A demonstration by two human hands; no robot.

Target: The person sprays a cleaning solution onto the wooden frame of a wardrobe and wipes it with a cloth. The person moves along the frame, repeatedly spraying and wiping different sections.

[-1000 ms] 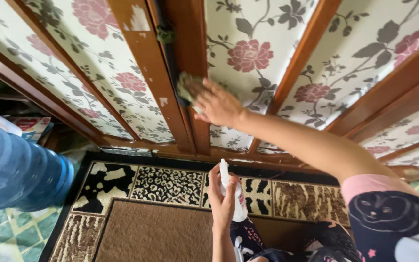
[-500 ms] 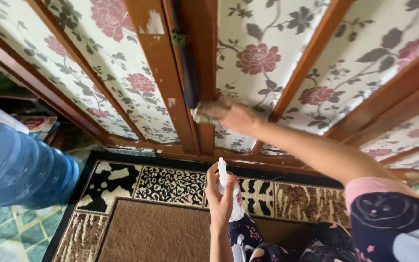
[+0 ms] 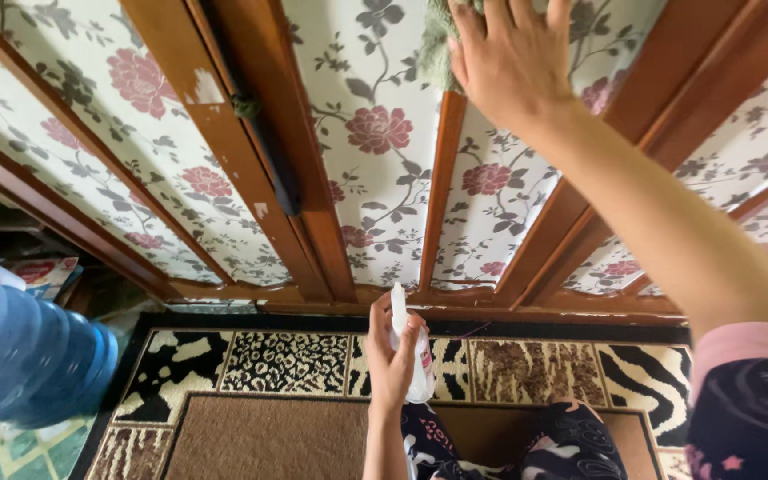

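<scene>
My right hand (image 3: 513,58) reaches up to the top of the view and presses a green cloth (image 3: 438,44) flat against a wooden bar of the door (image 3: 442,178), whose panels carry a flowered covering. My left hand (image 3: 388,356) is low in the middle, closed around a small white spray bottle (image 3: 411,347) held upright with its nozzle toward the door. A dark handle (image 3: 268,151) runs along the door's middle frame, left of both hands.
A large blue water jug (image 3: 24,351) stands at the left on green tiles. A brown mat with an animal-print border (image 3: 313,391) lies under me at the foot of the door. My patterned trousers (image 3: 562,444) show at the bottom.
My right hand has moved with the cloth from the middle frame beside the handle up and right to a higher wooden bar. The view has shifted. My left hand stays put.
</scene>
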